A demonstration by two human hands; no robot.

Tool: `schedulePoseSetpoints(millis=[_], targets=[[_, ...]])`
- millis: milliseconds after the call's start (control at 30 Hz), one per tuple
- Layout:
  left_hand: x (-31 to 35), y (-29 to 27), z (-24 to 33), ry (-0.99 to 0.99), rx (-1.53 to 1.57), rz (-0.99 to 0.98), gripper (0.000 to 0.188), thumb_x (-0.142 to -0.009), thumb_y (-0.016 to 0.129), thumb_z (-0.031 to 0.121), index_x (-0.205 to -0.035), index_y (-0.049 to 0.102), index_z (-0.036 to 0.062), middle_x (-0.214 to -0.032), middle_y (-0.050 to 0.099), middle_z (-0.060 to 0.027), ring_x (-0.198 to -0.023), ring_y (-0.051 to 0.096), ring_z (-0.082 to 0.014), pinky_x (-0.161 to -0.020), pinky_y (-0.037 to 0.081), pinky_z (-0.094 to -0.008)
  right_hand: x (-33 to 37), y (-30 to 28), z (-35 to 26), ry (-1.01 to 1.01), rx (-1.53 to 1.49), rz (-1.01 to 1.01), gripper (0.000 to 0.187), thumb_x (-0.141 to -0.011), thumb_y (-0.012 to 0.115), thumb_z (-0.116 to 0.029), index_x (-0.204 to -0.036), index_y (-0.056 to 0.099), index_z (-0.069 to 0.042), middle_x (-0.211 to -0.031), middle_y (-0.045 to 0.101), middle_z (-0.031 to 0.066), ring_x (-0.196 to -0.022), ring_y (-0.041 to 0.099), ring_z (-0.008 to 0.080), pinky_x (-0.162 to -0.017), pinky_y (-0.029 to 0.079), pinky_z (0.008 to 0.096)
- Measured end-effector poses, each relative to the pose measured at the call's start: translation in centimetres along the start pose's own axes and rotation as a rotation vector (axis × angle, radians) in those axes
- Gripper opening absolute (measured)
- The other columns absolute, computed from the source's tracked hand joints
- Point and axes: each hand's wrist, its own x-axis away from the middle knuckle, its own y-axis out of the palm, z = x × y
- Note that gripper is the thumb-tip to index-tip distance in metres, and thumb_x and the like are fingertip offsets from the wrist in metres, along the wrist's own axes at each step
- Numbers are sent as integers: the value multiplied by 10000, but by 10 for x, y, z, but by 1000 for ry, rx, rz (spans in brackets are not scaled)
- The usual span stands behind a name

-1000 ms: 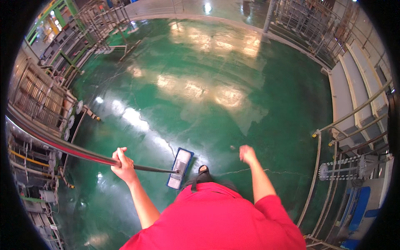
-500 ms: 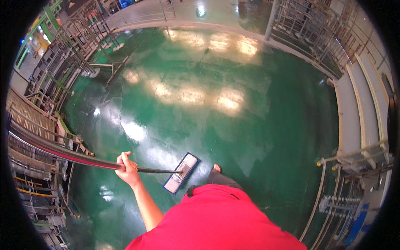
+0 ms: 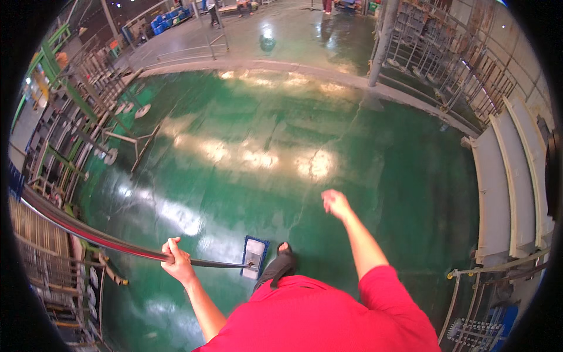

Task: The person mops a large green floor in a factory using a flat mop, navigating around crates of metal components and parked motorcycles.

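My left hand (image 3: 179, 265) is closed around the pole of a flat mop, gripping it at lower left. The dark, red-striped pole (image 3: 99, 234) runs from the left rim through that hand and down to the mop head (image 3: 254, 257). That head is a greyish-white rectangle with a blue fringe, lying on the green floor (image 3: 281, 205) beside my sandalled foot (image 3: 284, 249). Something blue (image 3: 16, 182) shows by the pole's end at the left rim. My right hand (image 3: 336, 203) hangs out ahead over the floor, fingers loosely curled with nothing in them.
Metal racks and machine frames (image 3: 82, 123) line the left side. At right stand pale panels (image 3: 495, 182) and a railed frame (image 3: 463, 305). A low kerb (image 3: 281, 66) and a grey post (image 3: 382, 47) mark the far edge. People (image 3: 213, 13) stand beyond.
My right arm has come into view, reaching ahead. The mop head has turned more upright and shifted slightly down. My left hand sits lower, and more of the far area shows.
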Motion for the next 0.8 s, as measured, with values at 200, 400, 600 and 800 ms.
schedulePoseSetpoints(millis=[200,400,600,800], targets=[[-85,129,-11,-61,45,-107,202,-851,490,185,-755,544,16,-424,294,50,-351,254,-22,-346,226,-190,168,-30,217,43,1261,-524,62,-489,583,-153,-486,568,-93,-645,588,144,-619,576,310,-551,461,412],[-151,270,-41,40,51,-163,197,-855,478,174,-756,540,16,-425,315,49,-353,266,-19,-350,242,-186,279,-54,305,732,1033,-673,335,-729,452,-362,-848,631,-106,-951,588,141,-882,562,264,-733,452,375],[-219,356,-38,94,-25,-44,208,-861,459,162,-747,535,6,-425,321,39,-351,278,-24,-346,248,-184,-56,-126,187,520,1177,-751,192,-695,517,-301,-710,643,-157,-727,602,81,-690,582,210,-615,463,343],[-266,467,-45,111,-25,-17,206,-871,444,166,-763,535,17,-435,313,48,-364,267,-16,-345,222,-180,-475,-178,-16,198,107,280,162,-821,479,-184,-868,565,-55,-556,539,36,-408,470,114,-363,354,250]])
